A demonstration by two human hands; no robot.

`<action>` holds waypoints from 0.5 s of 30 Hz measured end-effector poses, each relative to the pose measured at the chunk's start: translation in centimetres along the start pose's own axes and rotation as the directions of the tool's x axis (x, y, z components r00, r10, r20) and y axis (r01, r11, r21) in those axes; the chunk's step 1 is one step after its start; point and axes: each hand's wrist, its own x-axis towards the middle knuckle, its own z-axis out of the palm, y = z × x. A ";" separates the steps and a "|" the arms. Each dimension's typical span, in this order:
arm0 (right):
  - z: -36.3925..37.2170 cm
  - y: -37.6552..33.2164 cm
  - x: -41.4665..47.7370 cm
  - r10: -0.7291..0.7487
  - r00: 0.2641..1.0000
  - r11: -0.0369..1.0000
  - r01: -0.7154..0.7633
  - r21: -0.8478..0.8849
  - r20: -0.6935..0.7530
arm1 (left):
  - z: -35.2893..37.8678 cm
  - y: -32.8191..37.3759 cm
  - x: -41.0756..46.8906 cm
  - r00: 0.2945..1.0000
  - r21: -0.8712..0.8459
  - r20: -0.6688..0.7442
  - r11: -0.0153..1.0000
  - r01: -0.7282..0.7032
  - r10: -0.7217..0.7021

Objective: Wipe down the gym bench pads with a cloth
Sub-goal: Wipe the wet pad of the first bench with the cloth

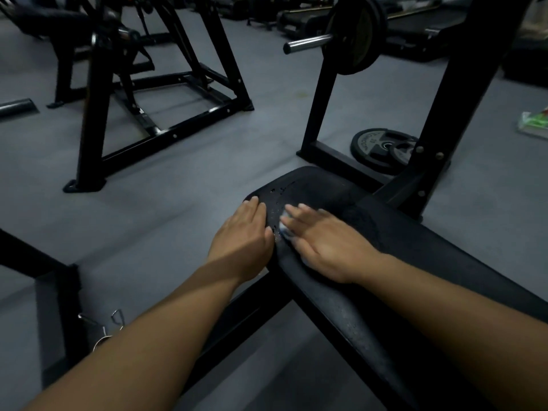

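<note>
Peeking from under the flat right hand (pixel 323 244), the cloth (pixel 285 225) lies beside the flat left hand (pixel 246 235).

Bench pad (pixel 385 247): black vinyl-look upholstery, smooth, low sheen. Wet droplets beaded on its far end, fine speckle along the near edge.
Cloth (pixel 284 226): pale soft fabric, white with a bit of blue, mostly hidden under the right hand (pixel 323 241). Weave too blurred to tell.
Bench frame (pixel 450 114): black painted metal, semi-gloss, bare bolt heads.
Barbell sleeve (pixel 308 43): polished bare metal, very bright.
Plate on the floor (pixel 370 143): black, matt, raised lettering. Rubber or painted iron, can't tell.
Spring clip (pixel 103 330): bright bare wire.
Floor (pixel 178 173): grey, matt, smooth.
Neighbouring rack (pixel 166 134): same black paint, glossy highlights on the edges.
</note>
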 end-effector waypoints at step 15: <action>-0.6 1.5 4.7 0.248 0.968 0.967 -0.245 -0.071 0.028 | -0.1 -0.1 -1.0 1.000 0.047 0.028 0.999 0.003 -0.005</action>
